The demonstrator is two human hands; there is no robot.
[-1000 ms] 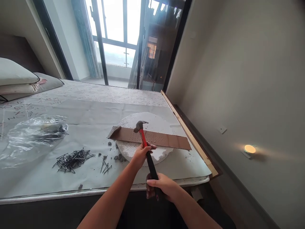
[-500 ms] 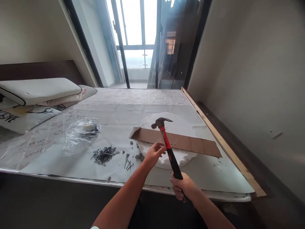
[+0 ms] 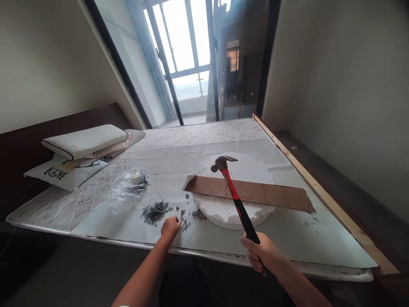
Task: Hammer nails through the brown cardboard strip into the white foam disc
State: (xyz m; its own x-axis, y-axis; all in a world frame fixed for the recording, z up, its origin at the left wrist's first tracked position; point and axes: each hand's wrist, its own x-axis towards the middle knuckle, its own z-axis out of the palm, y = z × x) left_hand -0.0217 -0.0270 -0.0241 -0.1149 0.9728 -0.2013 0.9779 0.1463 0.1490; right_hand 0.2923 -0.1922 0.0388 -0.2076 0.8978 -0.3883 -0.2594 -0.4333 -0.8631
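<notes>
My right hand (image 3: 260, 253) is wrapped round the black lower grip of a claw hammer (image 3: 231, 185), held upright with its head above the cardboard. My left hand (image 3: 171, 227) is closed, with its fingers curled, between a heap of nails (image 3: 156, 212) and a few loose nails (image 3: 185, 224). Whatever it may hold is hidden. A brown cardboard strip (image 3: 277, 196) with rows of small holes lies across a round white foam disc (image 3: 220, 213). Grey crumbs (image 3: 198, 214) lie by the disc's left edge.
A clear plastic bag (image 3: 128, 192) with dark contents lies left of the nails on a pale sheet (image 3: 220, 251) over the mattress (image 3: 179, 138). Pillows (image 3: 84, 140) are stacked at the left. A wooden rail (image 3: 319, 189) runs along the right side, near the wall.
My left hand has moved left and down from beside the hammer to the nails, and its fingers have closed. The view has tilted and shifted. My right hand still holds the hammer upright.
</notes>
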